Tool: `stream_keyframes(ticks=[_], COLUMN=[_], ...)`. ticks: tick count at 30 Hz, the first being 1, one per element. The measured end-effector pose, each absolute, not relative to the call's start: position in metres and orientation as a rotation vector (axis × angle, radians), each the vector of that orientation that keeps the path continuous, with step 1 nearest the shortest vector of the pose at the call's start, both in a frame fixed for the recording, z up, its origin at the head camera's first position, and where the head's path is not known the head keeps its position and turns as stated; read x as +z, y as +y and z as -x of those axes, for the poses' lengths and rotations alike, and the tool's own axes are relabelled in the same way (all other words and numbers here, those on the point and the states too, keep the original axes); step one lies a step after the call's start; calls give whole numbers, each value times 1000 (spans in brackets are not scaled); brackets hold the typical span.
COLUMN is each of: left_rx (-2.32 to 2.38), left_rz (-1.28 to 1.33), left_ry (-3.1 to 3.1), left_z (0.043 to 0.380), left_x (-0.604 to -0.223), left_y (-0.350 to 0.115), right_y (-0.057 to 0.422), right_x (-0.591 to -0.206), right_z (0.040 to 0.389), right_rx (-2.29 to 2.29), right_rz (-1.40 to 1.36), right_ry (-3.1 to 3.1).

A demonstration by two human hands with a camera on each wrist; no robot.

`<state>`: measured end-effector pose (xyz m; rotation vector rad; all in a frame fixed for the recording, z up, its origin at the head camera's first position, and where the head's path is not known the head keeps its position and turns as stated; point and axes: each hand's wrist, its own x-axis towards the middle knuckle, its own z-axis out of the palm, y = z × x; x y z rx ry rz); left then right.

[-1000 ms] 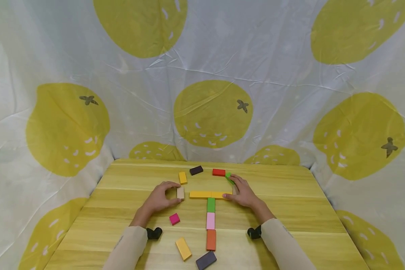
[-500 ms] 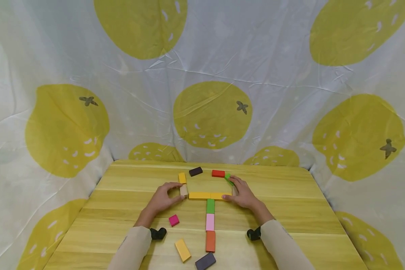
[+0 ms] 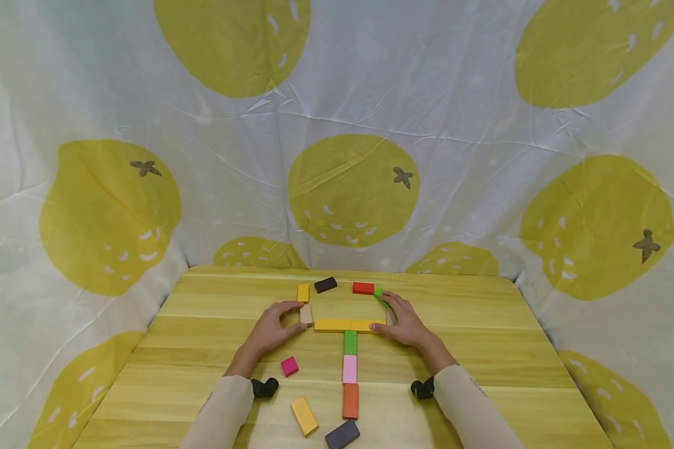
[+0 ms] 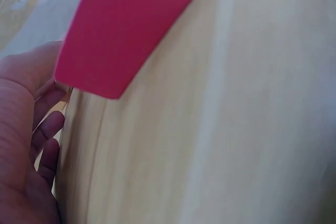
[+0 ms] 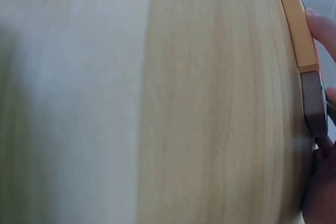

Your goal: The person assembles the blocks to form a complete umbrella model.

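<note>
My left hand [image 3: 272, 325] pinches a small beige wooden block [image 3: 306, 315] between thumb and fingers, below a short yellow block [image 3: 303, 293]. Two yellow blocks [image 3: 332, 325] form a crossbar just to its right. My right hand [image 3: 405, 323] rests at the crossbar's right end, thumb on the yellow block and fingertips by a green block [image 3: 379, 295]. Another beige block [image 3: 391, 317] is partly hidden under that hand. In the right wrist view the thumb touches the yellow block [image 5: 296, 30], with a shaded block [image 5: 313, 100] at its end.
Under the crossbar run green [image 3: 351, 342], pink [image 3: 350, 369] and orange-red [image 3: 351, 401] blocks. A dark block [image 3: 342, 434], a yellow block [image 3: 304, 416] and a magenta block [image 3: 289, 366] lie nearer. Black [image 3: 326, 285] and red [image 3: 363, 289] blocks lie farther back.
My left hand has slid the beige block right and slightly away, up to the short yellow block and near the crossbar's left end. The short yellow block has straightened. My right hand stays put.
</note>
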<state>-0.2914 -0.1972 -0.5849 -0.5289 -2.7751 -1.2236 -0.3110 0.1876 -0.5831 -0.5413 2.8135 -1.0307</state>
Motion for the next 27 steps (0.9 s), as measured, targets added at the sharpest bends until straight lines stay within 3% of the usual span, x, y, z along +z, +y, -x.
stream_keyframes(ticks=[27], left_rx=[-1160], left_rz=[542], left_ry=[-2764], left_z=[289], left_x=[-587], left_y=[-193], right_y=[188], right_x=[-587], right_z=[313], right_rx=[-1006], right_rz=[523], right_ry=[2815])
